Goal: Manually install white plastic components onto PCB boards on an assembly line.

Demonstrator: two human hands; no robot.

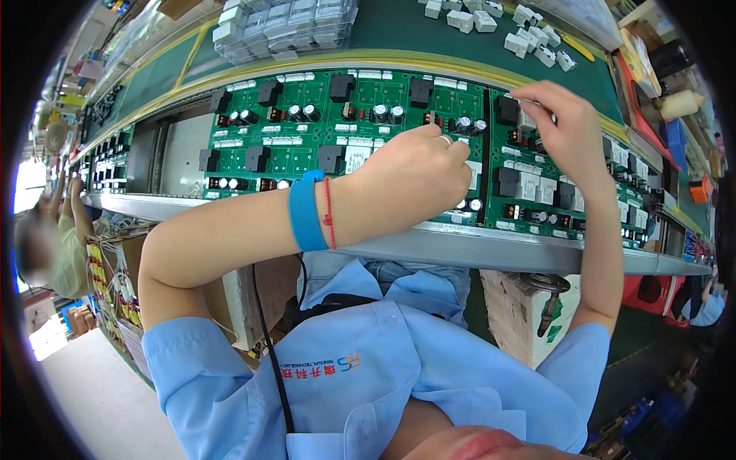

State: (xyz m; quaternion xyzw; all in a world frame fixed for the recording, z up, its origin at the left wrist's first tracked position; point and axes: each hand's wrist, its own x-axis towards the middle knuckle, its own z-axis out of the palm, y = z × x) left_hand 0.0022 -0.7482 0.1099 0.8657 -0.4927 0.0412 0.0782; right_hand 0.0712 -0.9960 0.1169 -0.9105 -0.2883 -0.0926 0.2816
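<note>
My left hand [418,172] is curled into a fist over a green circuit board [291,149], knuckles up and a ring on one finger. Its fingertips are turned down out of sight, so whatever they hold is hidden. Above the adjoining green board [567,165] on the right, the thumb and fingers of my right hand [563,126] come together at a small white block-shaped component [526,121]. Beside that component stands a black block relay [506,110]. Both boards carry black blocks, white blocks and round capacitors [380,114].
A metal rail [529,255] runs along the near edge of the boards. Loose white blocks [529,38] and a yellow tool [578,47] lie on the green bench beyond. Clear plastic trays [287,31] are stacked at the far left. Another person [65,245] sits further left.
</note>
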